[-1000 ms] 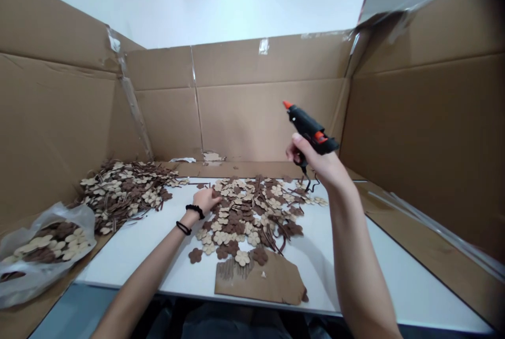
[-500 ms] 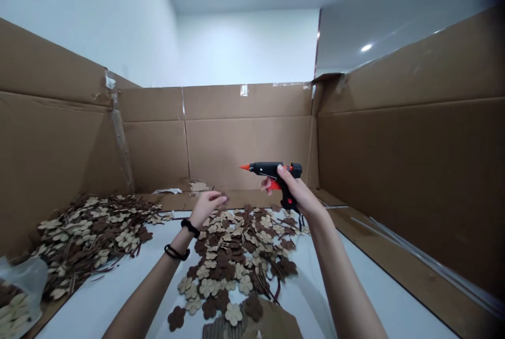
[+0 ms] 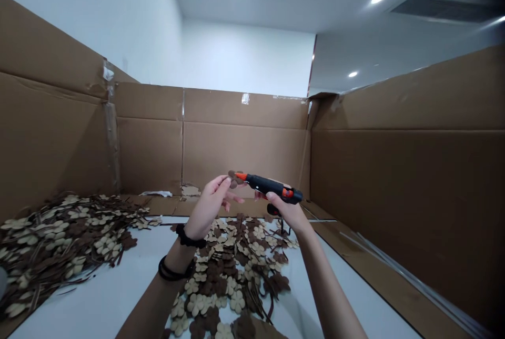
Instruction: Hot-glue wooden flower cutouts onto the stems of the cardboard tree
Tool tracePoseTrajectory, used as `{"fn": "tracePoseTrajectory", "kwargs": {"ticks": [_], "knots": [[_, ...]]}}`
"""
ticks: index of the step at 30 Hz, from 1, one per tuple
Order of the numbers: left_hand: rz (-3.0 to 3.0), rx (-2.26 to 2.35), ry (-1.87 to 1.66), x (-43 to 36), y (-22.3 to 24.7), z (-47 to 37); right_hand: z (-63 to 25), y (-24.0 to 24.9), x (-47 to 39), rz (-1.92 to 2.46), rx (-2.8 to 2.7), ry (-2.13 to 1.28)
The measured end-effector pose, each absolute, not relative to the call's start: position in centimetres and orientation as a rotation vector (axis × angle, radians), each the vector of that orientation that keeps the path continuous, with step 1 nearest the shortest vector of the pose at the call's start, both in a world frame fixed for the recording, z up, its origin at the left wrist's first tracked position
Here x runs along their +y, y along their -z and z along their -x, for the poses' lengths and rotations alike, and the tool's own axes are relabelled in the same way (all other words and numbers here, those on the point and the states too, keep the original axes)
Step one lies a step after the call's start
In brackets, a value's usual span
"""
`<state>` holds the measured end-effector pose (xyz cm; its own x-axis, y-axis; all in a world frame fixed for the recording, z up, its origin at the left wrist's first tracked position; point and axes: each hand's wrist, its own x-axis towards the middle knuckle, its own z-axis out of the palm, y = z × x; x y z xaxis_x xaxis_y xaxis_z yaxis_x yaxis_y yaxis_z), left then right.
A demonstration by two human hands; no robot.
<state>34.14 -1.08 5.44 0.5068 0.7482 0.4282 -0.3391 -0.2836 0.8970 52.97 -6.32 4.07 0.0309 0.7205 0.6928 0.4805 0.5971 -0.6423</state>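
Observation:
Between thumb and finger, my left hand pinches a brown flower cutout, its other fingers partly spread. My right hand is wrapped round a black and orange glue gun, which points left. The orange nozzle overlaps the flower in this view; whether it touches the surface I cannot tell. Below both hands, a loose heap of beige and brown flower cutouts with thin brown strips covers the middle of the white table.
A second pile of flower cutouts and strips lies at the left. Tall cardboard walls enclose the table on the left, back and right. Clear glue sticks rest along the right edge. A white scrap lies at the back.
My hands have come together: the left rose and moved right with the flower, and the glue gun turned, its nozzle now at the flower. The head view has tilted up slightly.

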Motion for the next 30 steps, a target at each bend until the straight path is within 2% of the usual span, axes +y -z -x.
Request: {"fn": "tracePoseTrajectory", "kwargs": {"ticks": [15,22,30], "knots": [[-1.456,0.344,-1.170,-2.2,-5.8,-33.8,-53.1,-4.0,-6.0,1.025,-1.683,-0.230],[-1.475,0.347,-1.248,-2.1,-5.7,-33.9,-53.3,-3.9,-5.8,1.024,-1.721,-0.365],[-1.485,0.385,-1.306,-1.7,-5.2,-34.2,-53.2,-4.9,-6.5,1.103,-1.819,-0.114]]}}
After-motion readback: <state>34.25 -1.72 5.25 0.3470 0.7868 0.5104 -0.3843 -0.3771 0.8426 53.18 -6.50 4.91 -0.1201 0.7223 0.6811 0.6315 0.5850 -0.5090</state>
